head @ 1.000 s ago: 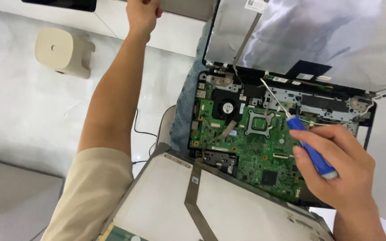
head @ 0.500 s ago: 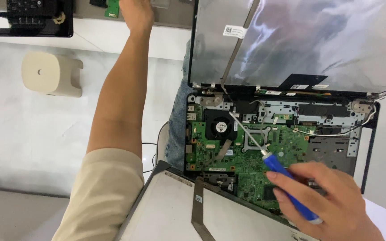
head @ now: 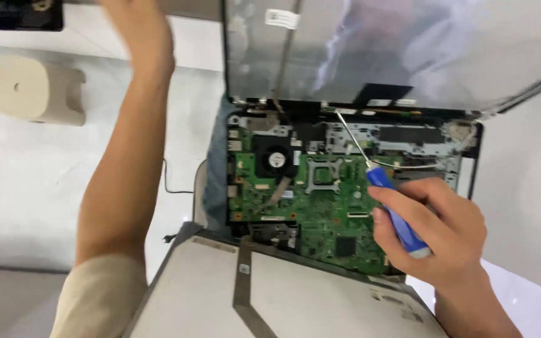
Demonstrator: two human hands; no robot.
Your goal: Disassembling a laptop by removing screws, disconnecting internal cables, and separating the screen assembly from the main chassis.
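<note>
nearest the camera lies a grey panel (head: 283, 300), apparently the removed keyboard deck or bottom cover, with a flat ribbon strip running down it; it overlaps the near edge of the opened laptop base (head: 471, 163). just beyond it the green motherboard (head: 320, 206) is exposed, with a round black fan (head: 275, 158) at its left and a square metal socket frame near the middle.

the right hand (head: 436, 235) is over the right part of the board, fingers wrapped closed around the blue handle of a screwdriver (head: 386, 200). the thin shaft angles up and away, its tip near the hinge strip at the far edge of the base; whether it sits in a screw head cannot be told at this sharpness.

judgement: the step in hand is screw work along the hinge edge of the board. the next move calls for a steady, upright tip and light pressure, since cables and a white wire lie just beside the shaft.

the left hand (head: 136, 28) is stretched far forward at the top edge, blurred and partly cut off; its fingers cannot be read.

farther off, the tilted lid (head: 408, 50) overhangs the hinge line and limits room above the tip. open white table (head: 32, 175) lies to the left, with a cream boxlike object (head: 36, 91) well apart.
</note>
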